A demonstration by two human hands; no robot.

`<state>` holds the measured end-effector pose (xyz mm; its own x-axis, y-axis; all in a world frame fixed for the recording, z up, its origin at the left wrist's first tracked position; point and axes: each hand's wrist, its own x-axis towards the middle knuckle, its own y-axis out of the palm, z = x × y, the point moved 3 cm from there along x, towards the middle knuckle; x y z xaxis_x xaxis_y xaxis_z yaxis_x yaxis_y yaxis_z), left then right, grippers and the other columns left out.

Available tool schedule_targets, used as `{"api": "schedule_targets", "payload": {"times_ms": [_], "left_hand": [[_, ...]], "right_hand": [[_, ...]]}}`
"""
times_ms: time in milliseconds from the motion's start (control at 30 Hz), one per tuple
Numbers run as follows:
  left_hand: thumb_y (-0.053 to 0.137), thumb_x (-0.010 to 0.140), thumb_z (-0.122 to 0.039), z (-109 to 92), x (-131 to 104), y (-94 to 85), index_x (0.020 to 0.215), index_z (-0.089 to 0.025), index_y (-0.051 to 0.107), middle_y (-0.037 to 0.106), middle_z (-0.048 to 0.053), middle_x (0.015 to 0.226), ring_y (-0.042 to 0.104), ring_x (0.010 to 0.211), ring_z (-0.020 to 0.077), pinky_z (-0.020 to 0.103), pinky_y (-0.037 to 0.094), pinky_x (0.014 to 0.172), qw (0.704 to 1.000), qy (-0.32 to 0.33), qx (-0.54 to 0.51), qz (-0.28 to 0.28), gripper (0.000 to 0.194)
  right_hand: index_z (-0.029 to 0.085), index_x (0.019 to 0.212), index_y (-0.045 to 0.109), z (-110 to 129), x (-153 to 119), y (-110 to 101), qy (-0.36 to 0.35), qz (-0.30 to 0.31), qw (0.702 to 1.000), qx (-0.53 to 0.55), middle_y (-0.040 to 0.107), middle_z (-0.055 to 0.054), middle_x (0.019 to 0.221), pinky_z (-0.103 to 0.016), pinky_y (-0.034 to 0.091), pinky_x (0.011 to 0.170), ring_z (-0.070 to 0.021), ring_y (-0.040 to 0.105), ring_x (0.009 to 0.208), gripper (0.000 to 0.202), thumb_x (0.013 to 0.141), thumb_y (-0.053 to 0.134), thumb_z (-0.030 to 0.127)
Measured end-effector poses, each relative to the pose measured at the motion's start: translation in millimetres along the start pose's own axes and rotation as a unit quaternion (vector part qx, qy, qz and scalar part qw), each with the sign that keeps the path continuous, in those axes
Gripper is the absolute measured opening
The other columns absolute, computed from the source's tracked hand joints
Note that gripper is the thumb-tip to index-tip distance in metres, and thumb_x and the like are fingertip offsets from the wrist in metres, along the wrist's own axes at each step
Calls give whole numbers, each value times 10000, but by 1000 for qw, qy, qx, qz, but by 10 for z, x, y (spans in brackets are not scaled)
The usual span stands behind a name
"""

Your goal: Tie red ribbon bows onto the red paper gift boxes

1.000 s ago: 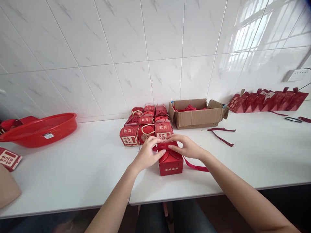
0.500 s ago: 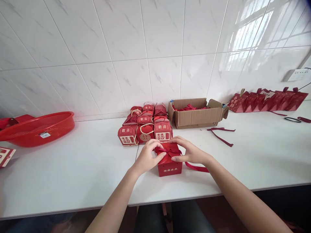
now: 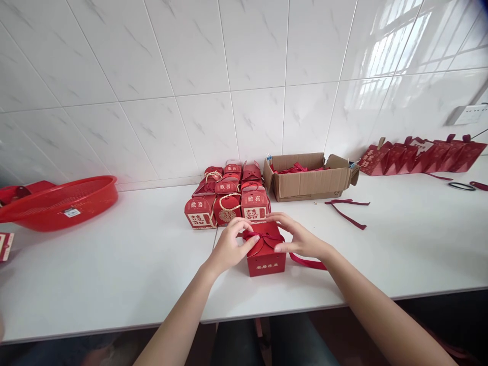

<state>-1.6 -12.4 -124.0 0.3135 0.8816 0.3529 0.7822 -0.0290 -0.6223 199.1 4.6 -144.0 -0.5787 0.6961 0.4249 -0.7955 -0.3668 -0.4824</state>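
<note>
Locate the red gift box [image 3: 266, 263] near the front edge of the white desk [image 3: 133, 269], around the middle of its length; it stands upright between your hands. Its front face reads 安居乐业 in pale characters. Your left hand [image 3: 231, 246] is curved narrowly at the left of the ribbon bow [image 3: 266, 237], thumb against it; whether it grips the ribbon cannot be told. Your right hand [image 3: 303, 240] is spread wide at the box's right side, thumb low, fingers toward the rear; firm contact cannot be confirmed.

Toward the rear edge, the grouped red boxes [image 3: 227, 187] show 歡喜 and 囍; the back rows are partly hidden by the front row. The cardboard carton [image 3: 307, 187] hides the lower part of its red contents. The sticker [image 3: 71, 212] on the red basket [image 3: 91, 198] is too small to read. The desk's left edge lies out of view; a printed red item [image 3: 5, 246] is cut off there.
</note>
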Motion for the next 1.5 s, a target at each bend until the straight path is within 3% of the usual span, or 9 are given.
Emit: {"api": "schedule_targets", "payload": {"times_ms": [100, 200, 367, 500, 700, 867, 1200, 1333, 1500], "left_hand": [[545, 845, -394, -5, -4, -29, 793, -209, 525, 531, 74, 1119, 528, 1109, 221, 335, 501, 842, 1000, -16, 11, -13, 193], [488, 872, -447, 13, -6, -75, 757, -204, 512, 535, 70, 1041, 544, 1018, 215, 302, 490, 729, 999, -33, 26, -19, 270], [474, 847, -543, 93, -40, -150, 631, -187, 473, 471, 10, 742, 501, 705, 156, 269, 437, 609, 995, -98, -19, -1, 416], [484, 822, -574, 89, -68, -162, 587, -183, 490, 450, -7, 615, 474, 634, 148, 272, 422, 601, 983, -131, -124, 39, 457], [560, 789, -532, 40, -32, -165, 534, -191, 370, 343, -30, 576, 370, 584, 118, 255, 354, 573, 973, -137, -168, 77, 467], [566, 793, -498, 58, -5, -182, 530, -196, 272, 257, -42, 575, 314, 568, 109, 252, 323, 564, 975, -133, -167, 62, 496], [573, 774, -517, 169, -13, -249, 531, -197, 293, 247, -34, 579, 299, 544, 105, 241, 304, 504, 979, -143, -139, 39, 490], [565, 789, -498, 211, -45, -166, 535, -197, 269, 277, -39, 574, 352, 558, 109, 247, 334, 551, 977, -140, -154, 39, 493], [571, 802, -419, 205, -93, -101, 568, -198, 225, 271, -55, 575, 360, 541, 91, 235, 335, 575, 979, -130, -157, 15, 473]], "right_hand": [[249, 1264, 464, -79, -17, -72, 72, -39, 996, 25, 471, -105, 1332, -417, 440, 990, -225, 478, 1222, 452, 883, 518, 486], [208, 1091, 562, -112, -51, -169, 142, -67, 987, -13, 590, -97, 1138, -383, 495, 859, -212, 579, 1020, 396, 892, 459, 535], [181, 792, 608, -127, -172, -161, 209, 64, 975, -46, 610, -37, 791, -332, 446, 690, -177, 545, 717, 473, 887, 405, 597], [168, 754, 603, -126, -244, -53, 199, 106, 971, 76, 599, -30, 747, -315, 419, 715, -164, 531, 707, 465, 872, 452, 592], [181, 633, 499, -192, -277, -51, 238, -9, 948, 211, 546, -6, 619, -274, 397, 640, -129, 512, 612, 432, 826, 568, 562], [179, 604, 452, -210, -310, -61, 236, -24, 948, 212, 498, 21, 566, -248, 309, 532, -92, 421, 525, 440, 833, 579, 534], [173, 636, 515, -233, -393, -76, 226, -18, 958, 177, 501, 12, 580, -245, 286, 514, -97, 395, 526, 427, 826, 570, 551], [169, 656, 578, -219, -432, -132, 228, 5, 957, 181, 539, 0, 627, -258, 346, 570, -107, 437, 561, 396, 831, 577, 523], [179, 724, 687, -110, -450, -208, 170, 52, 956, 234, 589, -23, 740, -294, 413, 716, -137, 520, 702, 257, 824, 628, 408]]}}
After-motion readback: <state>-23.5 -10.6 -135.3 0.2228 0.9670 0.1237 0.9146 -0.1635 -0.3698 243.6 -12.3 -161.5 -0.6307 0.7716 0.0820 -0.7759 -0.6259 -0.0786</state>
